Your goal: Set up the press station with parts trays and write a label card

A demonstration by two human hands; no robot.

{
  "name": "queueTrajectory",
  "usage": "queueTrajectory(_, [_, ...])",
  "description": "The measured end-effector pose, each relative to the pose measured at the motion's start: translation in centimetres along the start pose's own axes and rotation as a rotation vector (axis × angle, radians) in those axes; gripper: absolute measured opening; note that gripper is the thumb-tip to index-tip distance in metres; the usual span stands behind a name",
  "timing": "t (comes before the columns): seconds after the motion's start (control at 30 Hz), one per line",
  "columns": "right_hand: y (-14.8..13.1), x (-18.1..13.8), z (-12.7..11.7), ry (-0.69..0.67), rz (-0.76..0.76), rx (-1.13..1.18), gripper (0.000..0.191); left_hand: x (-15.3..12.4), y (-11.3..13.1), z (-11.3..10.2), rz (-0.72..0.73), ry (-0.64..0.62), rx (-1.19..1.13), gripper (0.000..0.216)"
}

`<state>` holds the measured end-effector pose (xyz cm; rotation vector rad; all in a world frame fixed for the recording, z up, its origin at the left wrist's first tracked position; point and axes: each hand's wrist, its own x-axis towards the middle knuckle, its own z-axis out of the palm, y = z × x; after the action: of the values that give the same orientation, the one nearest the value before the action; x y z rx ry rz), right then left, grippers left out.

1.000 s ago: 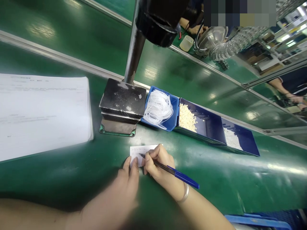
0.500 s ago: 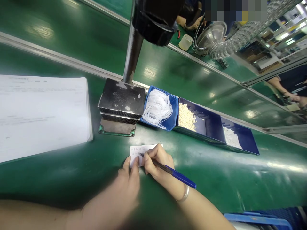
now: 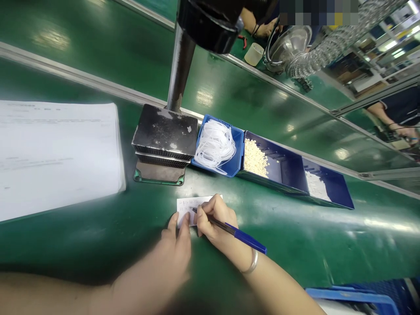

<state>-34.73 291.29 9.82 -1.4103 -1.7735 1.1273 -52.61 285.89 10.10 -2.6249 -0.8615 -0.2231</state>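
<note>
A small white slip of paper [image 3: 190, 204] with handwritten lines lies on the green bench. My right hand [image 3: 215, 221] is closed round a blue pen [image 3: 241, 235], whose tip rests on the slip. My left hand [image 3: 175, 247] lies beside it with two fingertips pressed flat on the slip's lower left edge, holding it down. A silver bangle [image 3: 251, 264] circles my right wrist.
A stack of printed sheets [image 3: 55, 153] lies at the left. A black stand base [image 3: 162, 138] with a pole stands behind the slip. Beside it are a blue bin of clear loops [image 3: 216, 146] and a dark blue tray [image 3: 288, 173] with small pale parts. Another person's hands show beyond the rail.
The view has shifted slightly. My right hand and pen have edged a little along the slip; my left hand still presses on the paper.
</note>
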Motion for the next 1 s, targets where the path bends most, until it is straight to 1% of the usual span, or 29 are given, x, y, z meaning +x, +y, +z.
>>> queueTrajectory(0.1, [-0.13,0.09,-0.11,-0.026,-0.003,-0.020,0.022,-0.06,0.11,0.07,-0.009,-0.015,0.002,0.080])
queueTrajectory(0.2, [-0.26,0.11,-0.23,-0.006,0.013,-0.015,0.022,-0.05,0.22,0.20,-0.020,-0.017,-0.004,0.081])
queueTrajectory(0.4, [-0.17,0.09,-0.33,-0.028,0.036,-0.012,0.021,0.04,0.28,0.24,-0.003,-0.022,-0.011,0.081])
queueTrajectory(0.53, [0.19,0.20,-0.37,-0.050,-0.010,0.001,0.022,-0.07,0.34,0.22,-0.008,-0.056,-0.022,0.081])
queueTrajectory(0.6, [0.20,0.19,-0.41,-0.056,-0.007,-0.014,0.022,-0.15,0.37,0.23,-0.003,-0.056,-0.025,0.081])
queueTrajectory(0.73, [-0.03,0.10,-0.48,-0.047,0.038,0.004,0.021,-0.31,0.39,0.21,-0.002,-0.068,-0.024,0.080])
queueTrajectory(0.9, [-0.05,0.07,-0.56,-0.045,0.029,0.012,0.020,-0.30,0.25,0.04,0.011,-0.055,-0.024,0.080])
queueTrajectory(1.0, [-0.05,-0.09,-0.71,-0.026,0.005,-0.034,0.021,-0.19,0.10,0.05,0.012,-0.051,-0.015,0.081])
